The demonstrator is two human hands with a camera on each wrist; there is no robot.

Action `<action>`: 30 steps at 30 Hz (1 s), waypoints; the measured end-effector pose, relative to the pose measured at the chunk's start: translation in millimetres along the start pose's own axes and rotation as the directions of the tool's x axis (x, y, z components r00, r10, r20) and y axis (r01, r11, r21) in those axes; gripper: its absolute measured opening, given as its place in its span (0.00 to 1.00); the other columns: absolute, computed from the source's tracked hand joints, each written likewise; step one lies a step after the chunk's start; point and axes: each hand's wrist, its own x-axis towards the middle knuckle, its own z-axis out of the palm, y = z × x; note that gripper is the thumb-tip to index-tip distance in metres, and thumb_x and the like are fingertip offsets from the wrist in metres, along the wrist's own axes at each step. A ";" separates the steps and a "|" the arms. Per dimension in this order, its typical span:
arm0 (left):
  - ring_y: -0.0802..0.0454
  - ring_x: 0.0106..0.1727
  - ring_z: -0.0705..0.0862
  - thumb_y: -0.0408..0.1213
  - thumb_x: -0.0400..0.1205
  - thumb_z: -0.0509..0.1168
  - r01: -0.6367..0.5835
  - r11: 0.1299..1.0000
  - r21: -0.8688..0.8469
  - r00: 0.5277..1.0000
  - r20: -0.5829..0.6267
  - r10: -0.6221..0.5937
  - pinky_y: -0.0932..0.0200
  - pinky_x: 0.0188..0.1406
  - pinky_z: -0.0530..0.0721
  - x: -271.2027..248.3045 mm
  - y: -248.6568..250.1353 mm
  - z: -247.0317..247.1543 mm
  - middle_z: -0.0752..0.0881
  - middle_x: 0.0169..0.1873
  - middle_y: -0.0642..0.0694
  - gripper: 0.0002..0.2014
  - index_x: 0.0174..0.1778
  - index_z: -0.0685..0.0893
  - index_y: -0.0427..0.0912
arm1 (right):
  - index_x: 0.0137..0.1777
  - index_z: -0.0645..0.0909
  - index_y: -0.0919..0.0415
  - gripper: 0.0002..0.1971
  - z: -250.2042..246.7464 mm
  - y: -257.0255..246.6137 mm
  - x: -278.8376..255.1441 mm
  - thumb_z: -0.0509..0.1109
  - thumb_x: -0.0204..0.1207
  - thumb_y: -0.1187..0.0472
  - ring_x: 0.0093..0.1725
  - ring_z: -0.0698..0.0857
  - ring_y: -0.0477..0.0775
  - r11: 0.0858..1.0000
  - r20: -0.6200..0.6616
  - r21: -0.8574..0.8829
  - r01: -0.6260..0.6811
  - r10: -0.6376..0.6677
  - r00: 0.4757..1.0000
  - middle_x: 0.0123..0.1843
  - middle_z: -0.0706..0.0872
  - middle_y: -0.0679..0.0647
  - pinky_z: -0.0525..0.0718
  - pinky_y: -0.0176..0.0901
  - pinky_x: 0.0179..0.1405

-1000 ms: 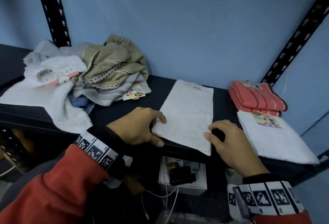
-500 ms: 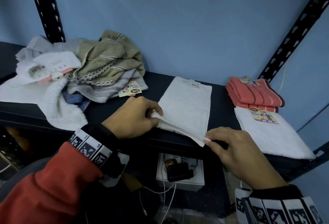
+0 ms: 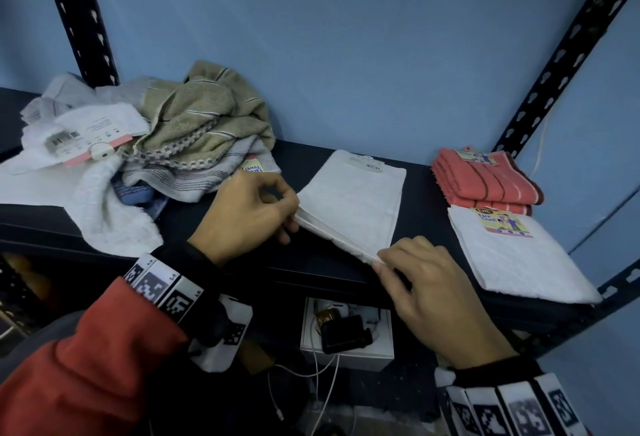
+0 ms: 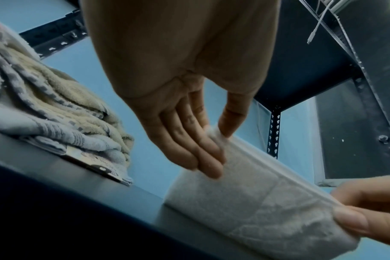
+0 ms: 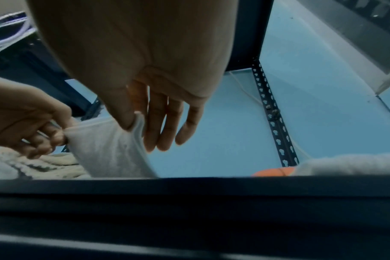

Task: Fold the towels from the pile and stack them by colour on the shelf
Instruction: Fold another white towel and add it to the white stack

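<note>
White terry towel (image 3: 349, 200), half-folded, flat mid-shelf on dark metal shelf (image 3: 304, 165), near edge raised. Left hand (image 3: 247, 215) pinching left corner, thumb over fingers; right hand (image 3: 427, 288) pinching right corner likewise. Probably gripped at both corners to keep layers aligned for next fold. Headed for folded white towel stack (image 3: 519, 262), beside coral striped stack (image 3: 485, 181). Unfolded pile (image 3: 194, 134) waiting left.

Storeroom, bolted metal shelf (image 3: 322, 262), plain blue wall (image 3: 346, 54), price-tagged towels (image 3: 166, 137)
</note>
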 end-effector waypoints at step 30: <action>0.47 0.46 0.89 0.32 0.79 0.77 0.045 0.994 -0.103 0.966 0.259 -0.017 0.45 0.47 0.91 -9.6 -5.0 14.6 0.89 0.50 0.36 0.16 0.61 0.83 0.47 | 0.59 0.83 0.42 0.19 -12.4 10.5 9.6 0.78 0.76 0.66 0.30 0.71 0.55 0.524 0.162 0.704 -0.479 0.538 0.827 0.29 0.72 0.66 0.73 0.50 0.36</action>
